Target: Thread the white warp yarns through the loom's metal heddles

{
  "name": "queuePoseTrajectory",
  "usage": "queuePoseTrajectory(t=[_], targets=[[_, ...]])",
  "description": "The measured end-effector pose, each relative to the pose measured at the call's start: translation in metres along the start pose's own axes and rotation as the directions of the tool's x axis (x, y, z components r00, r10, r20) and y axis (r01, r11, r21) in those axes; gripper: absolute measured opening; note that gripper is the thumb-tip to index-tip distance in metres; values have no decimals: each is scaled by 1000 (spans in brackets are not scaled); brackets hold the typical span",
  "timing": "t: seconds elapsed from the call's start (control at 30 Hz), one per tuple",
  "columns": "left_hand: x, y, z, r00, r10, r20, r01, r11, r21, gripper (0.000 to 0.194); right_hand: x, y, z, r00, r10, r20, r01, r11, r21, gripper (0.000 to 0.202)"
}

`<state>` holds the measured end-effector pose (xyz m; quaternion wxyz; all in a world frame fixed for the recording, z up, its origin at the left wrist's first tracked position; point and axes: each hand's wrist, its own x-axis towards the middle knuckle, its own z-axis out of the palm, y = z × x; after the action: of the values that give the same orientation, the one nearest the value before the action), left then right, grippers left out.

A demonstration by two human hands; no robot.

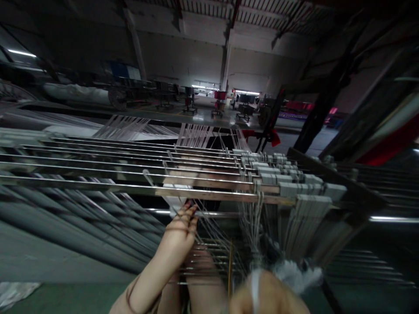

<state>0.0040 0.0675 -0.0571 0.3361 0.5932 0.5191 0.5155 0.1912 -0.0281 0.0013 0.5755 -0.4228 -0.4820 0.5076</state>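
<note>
My left hand (pixel 183 223) reaches up from below to the front heddle bar (pixel 209 194) of a loom. Its fingers are pressed together at the near end of fine pale threads (pixel 214 231), which slant away down to the right. Beside the fingertips is a white strip (pixel 175 201), and a shiny metal rod (pixel 225 214) runs behind them. My right hand (pixel 270 294) is low at the bottom edge, smeared by motion, with a white band across it. Whether its fingers grip anything is hidden. Just above it hangs a bunch of loose white yarn (pixel 297 274).
Several parallel metal bars cross in front of me. Grey-white heddles (pixel 309 222) crowd their right end, and dark grey heddles (pixel 98 218) hang at left. Behind the bars is a beige shape (pixel 183 168) I cannot make out. A large white roll (pixel 77 93) lies farther back.
</note>
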Motion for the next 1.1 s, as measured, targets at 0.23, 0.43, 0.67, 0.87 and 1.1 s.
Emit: queuePoseTrajectory(t=[0.23,0.43,0.67,0.87,1.1], targets=[[-13,36,-22,987,-138,76,153,960,-237,32,34,11,26,959,-237,158,285,786,-549,19],[-74,55,-26,981,34,189,-13,993,-114,8,53,14,40,951,-151,270,282,782,-556,14],[-92,-7,-19,979,162,121,-195,908,371,31,35,23,14,989,-144,13,144,967,-211,6],[-91,-26,-7,915,278,294,-394,448,803,67,15,31,0,985,-77,156,11,923,384,11],[-103,3,13,885,245,395,-399,837,375,39,32,44,21,853,-498,159,497,678,-541,23]])
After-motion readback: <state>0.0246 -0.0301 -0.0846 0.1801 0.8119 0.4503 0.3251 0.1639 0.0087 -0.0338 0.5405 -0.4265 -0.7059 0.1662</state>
